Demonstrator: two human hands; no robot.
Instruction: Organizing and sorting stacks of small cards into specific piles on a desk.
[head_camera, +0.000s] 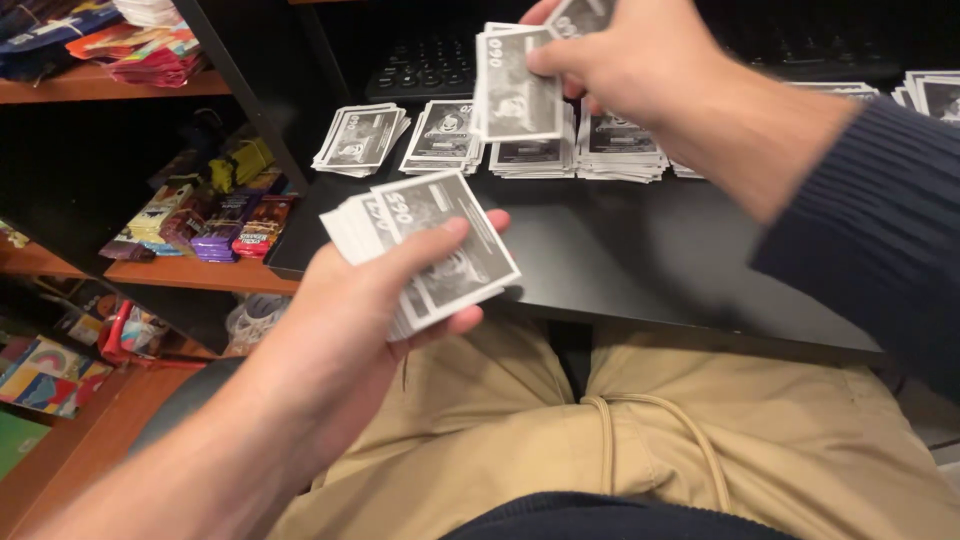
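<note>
My left hand (350, 320) grips a thick stack of black-and-white paper notes (430, 245) just off the near edge of a black desk (610, 260). The thumb lies across the top note. My right hand (625, 55) is raised over the desk's far side and pinches a few loose notes (515, 85) by their upper edge. Under and around it, several sorted piles of the same notes (445, 135) lie in a row on the desk.
A dark keyboard (425, 70) sits behind the piles. More note piles (935, 95) lie at the far right. Wooden shelves (200, 270) on the left hold colourful packets and boxes. My tan-trousered legs (650, 440) are below the desk.
</note>
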